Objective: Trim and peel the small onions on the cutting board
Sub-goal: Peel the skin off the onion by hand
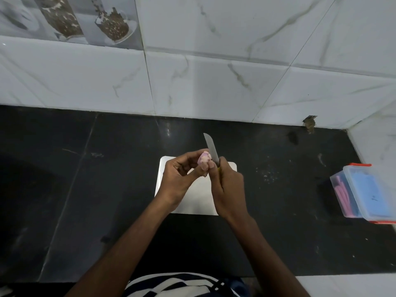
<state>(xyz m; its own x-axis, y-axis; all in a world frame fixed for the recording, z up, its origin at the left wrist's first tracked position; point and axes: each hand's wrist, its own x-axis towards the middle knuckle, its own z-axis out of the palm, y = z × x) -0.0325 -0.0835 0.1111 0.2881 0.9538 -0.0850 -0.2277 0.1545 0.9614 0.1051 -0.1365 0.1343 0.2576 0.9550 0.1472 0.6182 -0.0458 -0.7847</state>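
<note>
Near the centre of the frame, above the upper part of a white cutting board (196,196), both hands meet. The left hand (179,180) is curled around a small onion (204,160), pinching it between thumb and fingertips; the pinkish, partly peeled bulb shows just above the fingers, at the hand's upper right. The right hand (228,189) is closed around the handle of a knife (211,150), of which only a sliver of yellowish handle shows at the top of the fist. The blade rises toward the top of the frame, tilted slightly left, and its lower part lies right against the right side of the onion. The right thumb reaches across to the onion's underside, so the two hands touch there. A small dark scrap hangs just below the left fingertips; whether it is skin or root is unclear.

The board lies flat on a dark stone tabletop (85,189), mostly hidden under the hands and wrists. At the right edge of the frame, well apart from the board, stands a clear plastic box (364,194) with orange clips, holding pink and blue things. White marbled wall tiles (214,71) fill the upper half.
</note>
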